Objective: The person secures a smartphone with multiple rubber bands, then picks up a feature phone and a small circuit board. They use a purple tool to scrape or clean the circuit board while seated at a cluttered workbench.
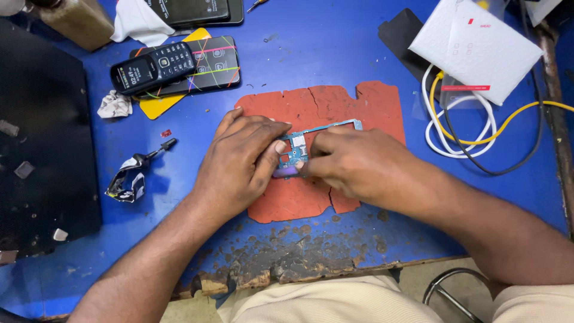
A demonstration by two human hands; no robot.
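Blue workbench (335,54), paint worn off along the near edge, cracked red mat (299,203) in the middle as the reference. Small blue circuit board (294,149) lies on the mat's centre, pinned between both hands. Left hand (239,161) covers the board's left side, thumb tip pressed onto it, other fingers curled narrow. Right hand (353,161) comes in from the mat's right, fingers closed tight at the board's lower edge; a purple tip (286,172) shows there, probably a small tool, hard to tell. Board's upper right corner sticks out past the fingers.

Up-left of the mat: black keypad phone (152,66) resting on a smartphone (212,63) with a streaked screen. Left of the mat: crumpled tissue (115,104), bent foil strip (125,179). Right of the mat: coiled white and yellow cables (460,128) under a white padded envelope (478,45).
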